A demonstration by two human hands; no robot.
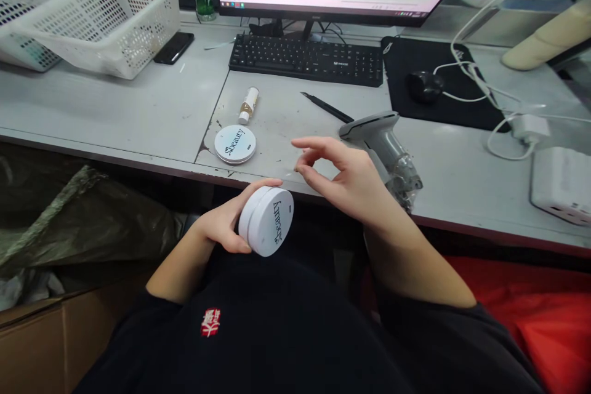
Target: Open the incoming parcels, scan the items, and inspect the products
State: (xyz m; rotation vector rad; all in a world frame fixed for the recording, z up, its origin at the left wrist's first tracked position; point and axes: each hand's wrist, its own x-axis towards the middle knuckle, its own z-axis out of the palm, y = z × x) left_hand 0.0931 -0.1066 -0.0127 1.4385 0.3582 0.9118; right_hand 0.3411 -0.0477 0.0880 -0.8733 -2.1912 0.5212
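Observation:
My left hand grips a round white tin by its side, in front of the desk edge. The tin is tilted, its lid with the dark "beauty" lettering turned up and to the right. To the right, my right hand hovers apart from the tin, thumb and index finger curved with a gap between them and nothing held. A second white round tin with the same lettering lies flat on the desk. Just behind it lies a small white tube with a brown band.
A grey barcode scanner lies beside my right hand, with a black craft knife near it. Farther back are a keyboard, monitor, mouse, phone and white basket. A white charger block stands at right.

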